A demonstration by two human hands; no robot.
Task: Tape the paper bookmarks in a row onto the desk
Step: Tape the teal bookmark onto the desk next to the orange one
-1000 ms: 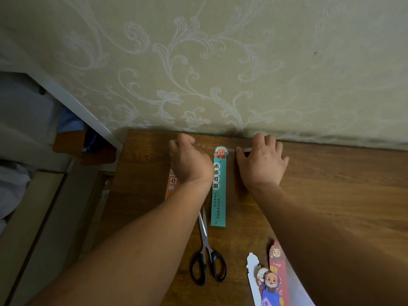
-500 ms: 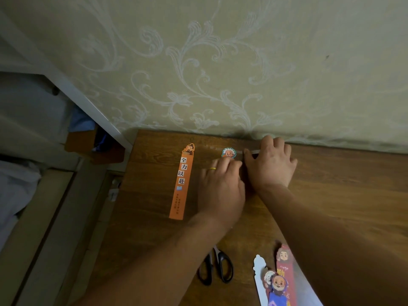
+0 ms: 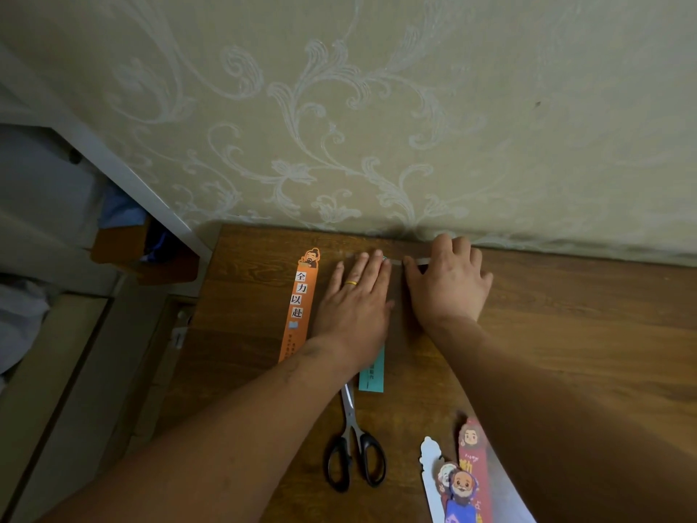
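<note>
An orange bookmark (image 3: 300, 305) lies lengthwise on the wooden desk (image 3: 565, 334) near the wall. Right beside it lies a teal bookmark (image 3: 372, 375), mostly hidden under my left hand (image 3: 354, 307). That hand lies flat with straight fingers and presses the top of the teal bookmark. My right hand (image 3: 447, 285) rests just to the right and pinches the end of a clear tape strip (image 3: 396, 261) between thumb and forefinger. The strip runs left across the teal bookmark's top, under my left fingertips.
Black-handled scissors (image 3: 354, 447) lie near the front. A small pile of loose bookmarks (image 3: 464, 481) sits at the front right, partly under my right forearm. The wallpapered wall (image 3: 377, 126) bounds the desk's far edge. The desk's left edge drops to a gap.
My left hand has moved right, from the orange bookmark onto the teal one, and now lies flat pressing its top. My right hand has kept its hold on the tape.
</note>
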